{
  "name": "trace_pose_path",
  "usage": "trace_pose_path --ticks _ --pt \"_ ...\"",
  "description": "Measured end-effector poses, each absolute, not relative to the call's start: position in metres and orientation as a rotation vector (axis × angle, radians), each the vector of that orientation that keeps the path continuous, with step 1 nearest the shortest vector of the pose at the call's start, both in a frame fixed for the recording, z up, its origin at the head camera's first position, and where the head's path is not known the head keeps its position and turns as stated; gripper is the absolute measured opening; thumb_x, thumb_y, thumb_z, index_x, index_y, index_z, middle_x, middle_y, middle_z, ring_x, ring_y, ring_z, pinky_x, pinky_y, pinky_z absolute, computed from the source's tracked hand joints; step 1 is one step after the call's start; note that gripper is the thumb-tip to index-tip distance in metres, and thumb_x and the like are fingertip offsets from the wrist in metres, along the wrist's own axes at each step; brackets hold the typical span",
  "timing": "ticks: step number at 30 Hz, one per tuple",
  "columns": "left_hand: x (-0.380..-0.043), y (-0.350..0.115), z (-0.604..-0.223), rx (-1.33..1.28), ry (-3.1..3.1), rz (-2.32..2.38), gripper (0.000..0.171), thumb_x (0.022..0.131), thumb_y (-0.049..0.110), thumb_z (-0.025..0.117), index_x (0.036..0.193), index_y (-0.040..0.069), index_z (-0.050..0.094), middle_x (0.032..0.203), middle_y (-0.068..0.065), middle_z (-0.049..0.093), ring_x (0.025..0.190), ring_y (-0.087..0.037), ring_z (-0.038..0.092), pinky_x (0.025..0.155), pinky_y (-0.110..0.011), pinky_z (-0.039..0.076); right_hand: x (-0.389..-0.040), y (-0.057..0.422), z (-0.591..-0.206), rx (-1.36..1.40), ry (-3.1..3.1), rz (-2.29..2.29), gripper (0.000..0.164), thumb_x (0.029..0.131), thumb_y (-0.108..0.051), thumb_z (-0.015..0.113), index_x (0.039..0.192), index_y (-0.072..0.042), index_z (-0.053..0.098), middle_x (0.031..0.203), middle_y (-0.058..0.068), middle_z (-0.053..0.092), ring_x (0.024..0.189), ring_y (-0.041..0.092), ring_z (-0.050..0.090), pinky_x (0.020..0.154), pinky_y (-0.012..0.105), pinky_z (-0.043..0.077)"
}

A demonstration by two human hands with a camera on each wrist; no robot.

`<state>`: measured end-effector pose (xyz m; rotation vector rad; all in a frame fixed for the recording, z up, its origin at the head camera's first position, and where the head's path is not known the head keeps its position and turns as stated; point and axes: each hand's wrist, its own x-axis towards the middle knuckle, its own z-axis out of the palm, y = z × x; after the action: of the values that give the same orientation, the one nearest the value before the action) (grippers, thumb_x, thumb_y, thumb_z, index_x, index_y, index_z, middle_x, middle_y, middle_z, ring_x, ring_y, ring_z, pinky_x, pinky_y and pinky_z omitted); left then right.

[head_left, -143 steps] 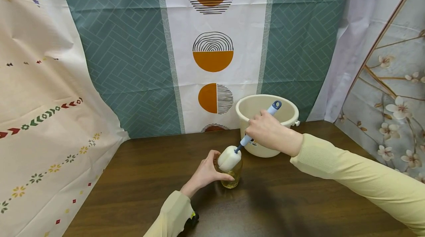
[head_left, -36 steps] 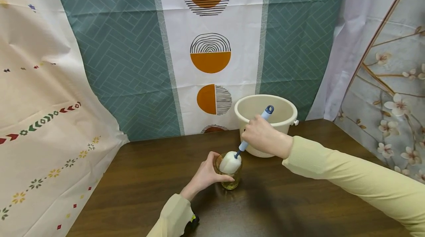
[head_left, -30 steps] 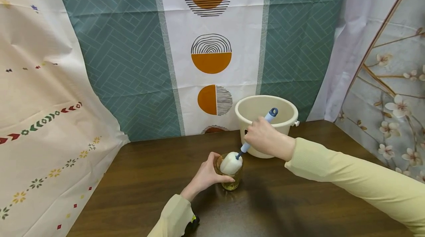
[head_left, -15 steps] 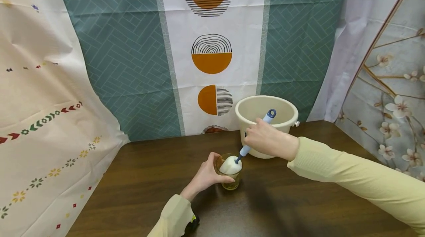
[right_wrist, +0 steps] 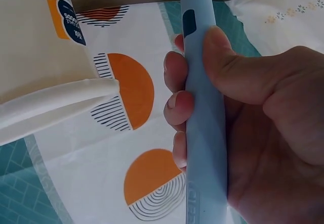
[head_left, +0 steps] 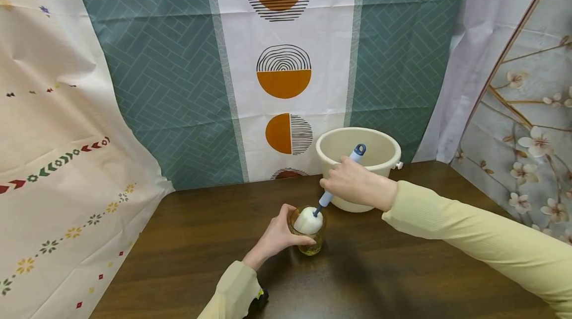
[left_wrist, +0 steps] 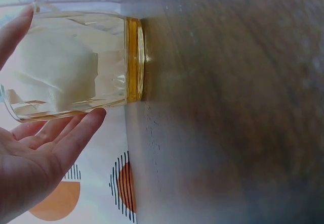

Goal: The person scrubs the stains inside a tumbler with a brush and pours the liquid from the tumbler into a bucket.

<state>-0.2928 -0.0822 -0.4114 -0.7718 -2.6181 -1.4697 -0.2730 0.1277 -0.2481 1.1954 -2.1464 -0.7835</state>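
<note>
My left hand (head_left: 278,233) holds an amber-tinted clear glass (head_left: 314,248) that stands upright on the brown table, thumb on the near side and fingers behind. A white sponge head (head_left: 308,220) sits inside the glass, its top bulging out at the mouth. It belongs to a bottle brush whose light blue handle (right_wrist: 205,113) my right hand (head_left: 359,184) grips, fingers and thumb curled round it. The brush slants up to the right, ending in a dark blue loop (head_left: 359,149). Through the glass wall (left_wrist: 110,57) in the left wrist view, the sponge stops short of the thick base.
A cream bucket (head_left: 324,159) stands behind the right hand, near the table's back edge, and the brush's upper end overlaps it in the head view. Patterned cloths (head_left: 170,85) hang behind and on both sides of the wooden table (head_left: 214,229).
The sponge head has sunk lower into the glass since the oldest frame. Within the last second the brush handle has swung slightly left with my right hand. My left hand keeps its hold on the glass.
</note>
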Motion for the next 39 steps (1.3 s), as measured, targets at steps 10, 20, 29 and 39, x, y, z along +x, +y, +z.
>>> trace_pose_path --ticks 10,20,29,39 --pt "-0.294 -0.083 -0.412 -0.754 -2.62 -1.43 0.075 0.061 0.038 0.083 0.112 0.006 0.038 0.101 -0.002 0.056 0.085 -0.015 0.054 0.07 -0.032 0.044 -0.271 0.115 -0.253 1.129 -2.183 -0.855 0.018 0.072 -0.008 0.069 0.061 -0.017 0.058 0.057 0.0 0.055 0.053 0.018 0.051 0.05 0.028 0.034" --pt "-0.294 -0.083 -0.413 -0.738 -2.622 -1.417 0.077 0.059 0.039 0.084 0.112 0.006 0.039 0.1 -0.004 0.057 0.084 -0.016 0.054 0.068 -0.032 0.043 -0.269 0.109 -0.259 1.118 -2.132 -0.934 0.017 0.071 -0.009 0.07 0.06 -0.018 0.061 0.059 0.0 0.057 0.053 0.017 0.05 0.054 0.028 0.036" --pt "-0.293 -0.082 -0.412 -0.762 -2.624 -1.437 0.077 0.061 0.037 0.083 0.113 0.004 0.038 0.099 -0.006 0.057 0.083 -0.017 0.055 0.068 -0.031 0.044 -0.27 0.111 -0.258 1.157 -2.134 -0.941 0.019 0.07 -0.01 0.07 0.058 -0.018 0.058 0.057 -0.002 0.057 0.052 0.016 0.05 0.052 0.027 0.035" --pt "-0.293 -0.082 -0.411 -0.781 -2.61 -1.436 0.075 0.06 0.036 0.084 0.112 0.005 0.039 0.097 -0.001 0.056 0.083 -0.014 0.054 0.069 -0.03 0.044 -0.274 0.122 -0.248 1.229 -2.244 -0.803 0.018 0.071 -0.009 0.071 0.06 -0.019 0.061 0.057 -0.003 0.054 0.054 0.015 0.051 0.048 0.027 0.034"
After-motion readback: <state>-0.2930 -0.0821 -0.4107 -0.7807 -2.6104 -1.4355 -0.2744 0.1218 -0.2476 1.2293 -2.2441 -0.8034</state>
